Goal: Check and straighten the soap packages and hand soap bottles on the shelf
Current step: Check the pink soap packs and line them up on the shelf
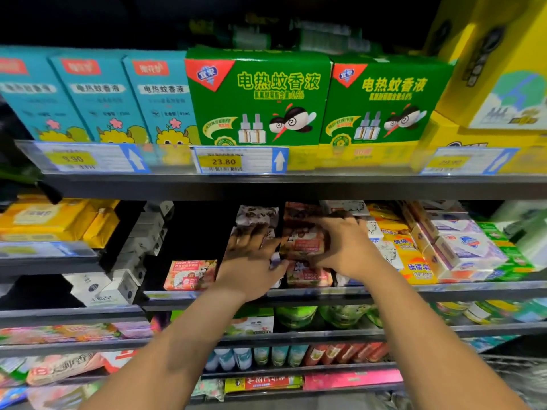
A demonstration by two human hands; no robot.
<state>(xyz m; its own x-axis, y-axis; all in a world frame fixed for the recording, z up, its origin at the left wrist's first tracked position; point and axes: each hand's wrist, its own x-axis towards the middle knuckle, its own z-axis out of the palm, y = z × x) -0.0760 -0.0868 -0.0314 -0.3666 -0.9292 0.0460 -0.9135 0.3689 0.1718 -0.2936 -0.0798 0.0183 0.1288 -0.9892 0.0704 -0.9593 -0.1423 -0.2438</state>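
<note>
The job looks about half done. Both hands are in the middle shelf (461, 288), on the pile of goat soap packs (303, 242) near its front. The left hand (251, 261) has its fingers spread flat against the left side of the pile. The right hand (346, 247) curls its fingers over the top and holds it. To the right, the yellow soap packs (414, 261) and white soap packs (467, 250) lean and look untidy. One lone soap pack (191, 275) lies on the left. The small bottles (260, 355) lower down are not touched.
</note>
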